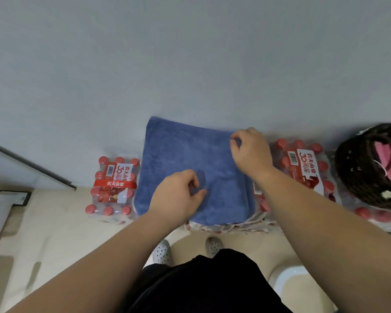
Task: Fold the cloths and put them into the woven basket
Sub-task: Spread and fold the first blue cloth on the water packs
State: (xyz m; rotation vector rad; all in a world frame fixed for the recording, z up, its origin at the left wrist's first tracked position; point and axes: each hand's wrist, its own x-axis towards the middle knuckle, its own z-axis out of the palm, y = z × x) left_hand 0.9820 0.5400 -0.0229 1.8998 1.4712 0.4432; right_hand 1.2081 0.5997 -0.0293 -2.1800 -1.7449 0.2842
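One blue cloth [190,159] lay flat under both grips. Along its side below the right grip [251,150] two layers showed, so it was folded over. The right grip was at the far corner of the cloth, with its fingers [235,140] curled and pinching the edge there. The left grip [178,195] sat on the near part of the cloth, nearer the person than the right grip. Its fingers were curled, but I could not tell if it was holding the cloth or only resting on it.

One woven basket [361,170], dark brown, stood well to the right of the right grip. One pink cloth [385,152] lay inside it.

Two packs of bottles with red caps showed plainly. One bottle pack [115,188] stood just left of the left grip, beside the blue cloth. The second bottle pack [303,168] stood just right of the right grip, between the blue cloth and the basket. More red caps [362,212] showed below the basket.

Two white dotted shoes [161,251] stood on the floor [43,233], below both grips.
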